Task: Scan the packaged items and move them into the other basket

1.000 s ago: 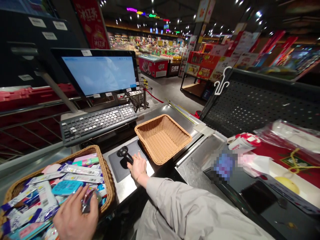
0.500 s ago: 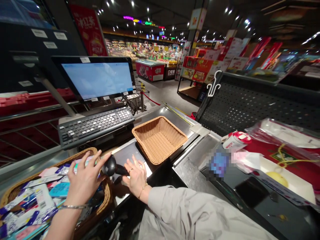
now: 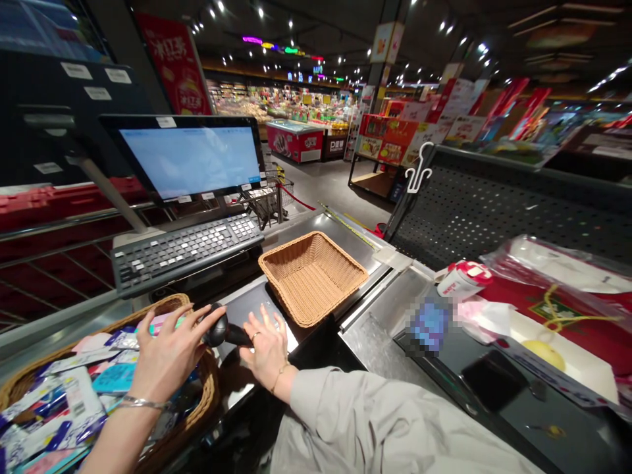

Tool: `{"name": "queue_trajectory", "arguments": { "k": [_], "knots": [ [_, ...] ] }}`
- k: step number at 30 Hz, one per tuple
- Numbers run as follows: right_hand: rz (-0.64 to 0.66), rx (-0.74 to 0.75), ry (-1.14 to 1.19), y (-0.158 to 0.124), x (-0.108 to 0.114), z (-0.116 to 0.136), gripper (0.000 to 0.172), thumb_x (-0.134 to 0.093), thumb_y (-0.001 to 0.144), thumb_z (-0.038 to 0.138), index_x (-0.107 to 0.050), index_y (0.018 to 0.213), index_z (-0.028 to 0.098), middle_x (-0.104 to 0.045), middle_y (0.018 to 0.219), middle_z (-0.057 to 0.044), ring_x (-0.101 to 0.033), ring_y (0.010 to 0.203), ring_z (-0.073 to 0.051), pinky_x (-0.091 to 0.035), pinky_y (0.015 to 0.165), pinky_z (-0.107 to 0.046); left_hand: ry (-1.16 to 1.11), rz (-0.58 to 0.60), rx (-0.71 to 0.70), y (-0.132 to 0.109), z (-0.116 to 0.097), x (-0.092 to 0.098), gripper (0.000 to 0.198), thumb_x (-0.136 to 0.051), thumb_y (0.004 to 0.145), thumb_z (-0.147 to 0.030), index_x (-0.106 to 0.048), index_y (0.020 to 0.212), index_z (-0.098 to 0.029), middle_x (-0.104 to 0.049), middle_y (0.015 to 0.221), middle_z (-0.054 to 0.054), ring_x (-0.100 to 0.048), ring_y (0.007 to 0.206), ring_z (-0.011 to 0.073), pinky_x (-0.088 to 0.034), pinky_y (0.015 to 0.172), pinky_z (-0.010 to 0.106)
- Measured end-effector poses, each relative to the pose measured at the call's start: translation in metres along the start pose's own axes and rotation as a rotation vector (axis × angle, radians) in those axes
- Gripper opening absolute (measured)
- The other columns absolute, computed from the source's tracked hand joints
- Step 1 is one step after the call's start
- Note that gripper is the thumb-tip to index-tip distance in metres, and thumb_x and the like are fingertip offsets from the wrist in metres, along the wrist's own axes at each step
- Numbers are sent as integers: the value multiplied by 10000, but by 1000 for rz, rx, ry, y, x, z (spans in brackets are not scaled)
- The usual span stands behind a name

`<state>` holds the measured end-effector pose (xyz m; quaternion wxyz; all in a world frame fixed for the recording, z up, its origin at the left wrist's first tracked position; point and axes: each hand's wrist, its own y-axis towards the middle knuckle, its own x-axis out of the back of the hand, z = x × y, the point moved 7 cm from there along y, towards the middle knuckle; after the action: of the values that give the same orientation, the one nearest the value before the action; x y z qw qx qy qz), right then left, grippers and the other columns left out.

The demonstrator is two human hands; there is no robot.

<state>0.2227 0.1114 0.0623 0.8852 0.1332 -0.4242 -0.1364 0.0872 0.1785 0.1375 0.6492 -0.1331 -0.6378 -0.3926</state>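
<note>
The left hand (image 3: 170, 355) and the right hand (image 3: 264, 349) have their fingers spread open, and a black barcode scanner (image 3: 217, 329) sits between them, touching both. The left hand is over the edge of a basket of packets (image 3: 210, 388). A square woven basket (image 3: 313, 280) sits just past the right hand on the metal worktop (image 3: 336, 230).

A dark ceiling (image 3: 296, 29) dotted with spotlights hangs over a grey floor (image 3: 326, 181). A red chest freezer (image 3: 295, 143) and a red-and-yellow promotional stand (image 3: 382, 135) stand out there, and the far shelves (image 3: 266, 99) seem packed, though they're hard to make out.
</note>
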Motion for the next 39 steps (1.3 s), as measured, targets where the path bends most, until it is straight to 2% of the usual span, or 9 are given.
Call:
{"name": "queue_trajectory", "arguments": {
  "k": [6,11,17,21,30,32,34,36,39],
  "knots": [
    [65,-2,-72,17,2,9,564,-648,783,352,-510,1324,267,-416,1502,-41,-112,1482,-239,-136,1185,-520,-1,-35,-28,4,-3,8,665,-543,780,-81,-502,1340,-437,-644,1291,19,-491,1266,327,-49,1133,668],
    [111,-18,-59,29,-10,11,499,-648,786,355,-558,1274,301,-468,1464,-38,-197,1463,-260,-108,1168,-560,-19,-15,15,3,-6,16,669,-565,784,-72,-500,1326,-457,-627,1313,-6,-465,1287,295,-48,1140,659],
    [113,-5,-60,32,-25,10,448,-617,785,325,-586,1230,289,-523,1416,-32,-262,1442,-236,-103,1161,-540,4,-40,22,-3,-9,20,495,-527,873,-147,-554,1274,-437,-644,1278,-5,-470,1277,298,-25,1134,688],
    [115,14,-57,30,-31,11,495,-558,795,256,-536,1289,254,-519,1418,-44,-266,1441,-231,-88,1156,-540,-9,-66,23,-5,-8,21,416,-539,892,-211,-576,1244,-431,-658,1247,-3,-475,1265,297,-13,1130,697],
    [108,75,-61,34,-26,15,482,-522,790,246,-547,1270,276,-579,1356,-47,-332,1409,-244,-91,1130,-568,-11,-69,96,-9,-6,16,494,-557,881,-213,-510,1312,-449,-637,1284,3,-448,1299,287,-73,1131,675],
    [103,84,-61,35,-24,15,463,-533,776,240,-573,1236,277,-589,1345,-52,-347,1400,-244,-97,1130,-564,-18,-45,119,-13,0,16,587,-627,835,-236,-460,1360,-438,-589,1355,14,-417,1325,296,-91,1136,660],
    [98,83,-59,36,-23,14,440,-542,766,241,-596,1201,276,-601,1330,-53,-361,1391,-245,-110,1128,-558,-34,0,162,-21,17,18,731,-724,754,-290,-409,1401,-421,-519,1432,29,-365,1361,321,-106,1132,659],
    [94,78,-56,36,-20,12,412,-545,762,245,-615,1167,279,-612,1316,-45,-371,1384,-241,-113,1129,-552,-28,51,252,-36,44,20,785,-771,708,-306,-415,1398,-416,-496,1454,41,-334,1377,339,-116,1121,669],
    [90,78,-50,35,-18,10,396,-539,765,250,-623,1151,278,-613,1314,-40,-375,1380,-235,-118,1130,-543,10,155,355,-65,89,20,724,-800,673,-305,-513,1330,-406,-471,1474,56,-270,1408,375,-118,1107,680]
  ]
}}
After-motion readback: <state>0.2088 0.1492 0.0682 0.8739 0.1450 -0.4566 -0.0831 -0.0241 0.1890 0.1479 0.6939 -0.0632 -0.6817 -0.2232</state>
